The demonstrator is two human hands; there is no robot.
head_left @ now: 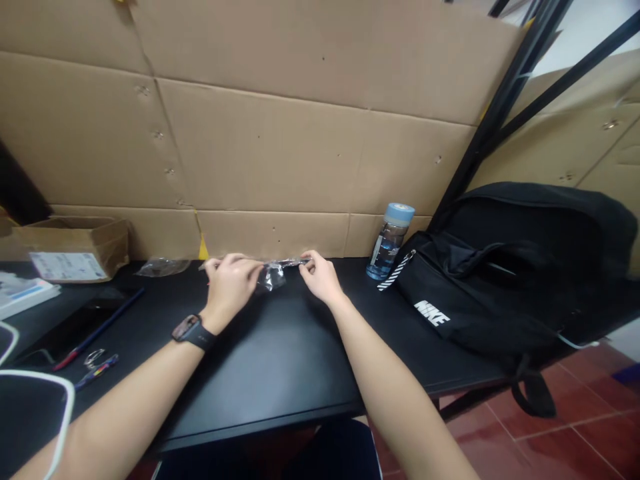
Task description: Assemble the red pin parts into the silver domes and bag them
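Both of my hands reach to the far side of a black table [280,360] and hold a small clear plastic bag [273,275] between them. My left hand [231,283], with a dark watch on its wrist, grips the bag's left end. My right hand [320,275] pinches the bag's right end with thumb and fingers. The bag is crumpled and rests low over the tabletop; I cannot make out what is inside it.
A black backpack [505,280] lies at the right with a blue-capped water bottle [390,241] beside it. Another clear plastic bag [163,267], a cardboard box [75,247], a phone [70,330], a red pen [97,330] and a key ring [95,359] lie at the left. Cardboard sheets [280,133] line the back.
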